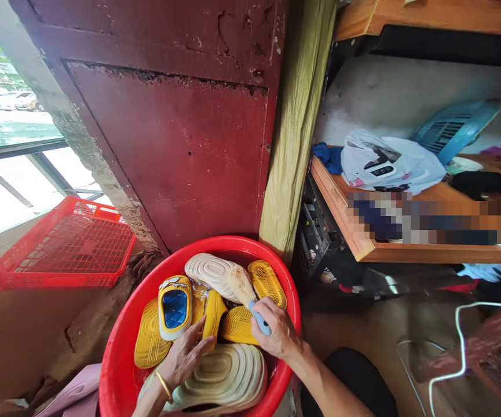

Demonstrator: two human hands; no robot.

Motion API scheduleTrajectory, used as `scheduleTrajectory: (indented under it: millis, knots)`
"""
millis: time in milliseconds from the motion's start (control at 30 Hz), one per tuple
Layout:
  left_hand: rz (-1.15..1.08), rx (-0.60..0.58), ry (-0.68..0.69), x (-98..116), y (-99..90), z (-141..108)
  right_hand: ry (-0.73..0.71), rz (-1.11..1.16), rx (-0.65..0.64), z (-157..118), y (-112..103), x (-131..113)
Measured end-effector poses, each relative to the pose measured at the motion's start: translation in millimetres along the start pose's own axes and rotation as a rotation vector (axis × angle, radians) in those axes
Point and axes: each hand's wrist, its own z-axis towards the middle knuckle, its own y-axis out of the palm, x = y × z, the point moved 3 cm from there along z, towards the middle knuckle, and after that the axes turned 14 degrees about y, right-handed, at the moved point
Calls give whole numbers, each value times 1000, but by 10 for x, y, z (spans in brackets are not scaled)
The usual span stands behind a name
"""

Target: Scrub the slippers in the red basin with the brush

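A red basin (115,347) holds several slippers and water. My right hand (276,330) is closed round the light blue handle of a brush (259,318). The brush's head end meets a long cream slipper (215,275) lying sole up at the back, though its bristles are hard to make out. My left hand (185,353), fingers stretched out, rests against an upright yellow slipper (214,315). Left of it stands a white and yellow shoe with a blue lining (175,307). Yellow soles (239,324) lie between my hands, and another cream sole (224,376) is nearest me.
A maroon door (172,145) rises behind the basin, beside a yellowish draped post (296,127). A red plastic crate (72,243) sits at the left. On the right, a wooden shelf (389,253) bears a white plastic bag (393,159). A white cable (459,336) hangs lower right.
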Motion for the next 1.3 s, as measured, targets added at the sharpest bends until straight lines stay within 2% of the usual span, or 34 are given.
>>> scheduleTrajectory:
  millis: [133, 333, 400, 533, 667, 733, 833, 967, 1033, 1100, 1200, 1300]
  knots:
    - [-109, 53, -89, 109, -64, -17, 25, 1, -5, 33, 0, 37]
    - [-566, 420, -324, 159, -164, -31, 19, -65, -68, -6, 115, 11]
    - [-659, 452, -320, 213, -176, -52, 26, -54, -59, -7, 95, 13]
    - [-620, 397, -233, 383, -261, -137, 33, -14, -14, -4, -20, 30]
    - [-507, 366, -234, 485, -440, -297, 12, 14, 34, -37, -62, 11]
    - [-462, 287, -190, 528, -509, -383, -3, 25, 26, -52, -28, -12]
    - [-353, 108, -86, 570, -544, -513, -6, 35, 33, -44, 20, -29]
    - [-156, -143, 121, 500, -432, -644, 43, 61, 87, 4, -2, 18]
    - [-20, -197, 245, 431, -348, -669, 57, 80, 102, 16, -27, 41]
    - [90, -193, 308, 382, -271, -649, 58, 85, 98, 13, -32, 47]
    - [208, -212, 277, 407, -143, -513, 48, 76, 89, -4, -5, 29]
    - [425, -254, 153, 503, 23, -294, 40, 69, 87, -8, 35, 11]
